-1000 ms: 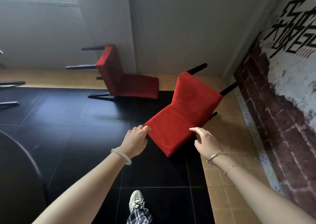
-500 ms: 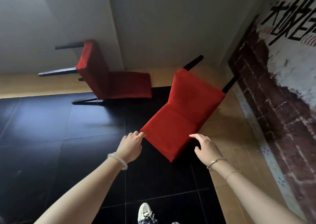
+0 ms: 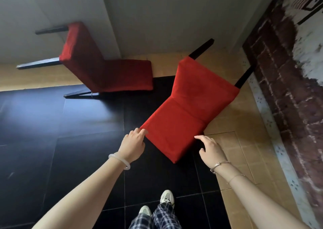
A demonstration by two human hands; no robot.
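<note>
A red upholstered chair lies tipped over on its back on the floor. Its black legs point toward the far right wall and the top of its backrest is nearest me. My left hand curls its fingers round the left corner of that backrest top. At the right corner, my right hand is spread, its index fingertip touching the edge and the thumb held apart.
A second red chair lies on its side at the back left, against the white wall. A brick-painted wall runs along the right. The floor is black tile with a tan tile strip. My shoes are just below the chair.
The view has dropped and come closer to the chair. Both hands have stayed at the corners of the backrest top, the left now curled round its corner.
</note>
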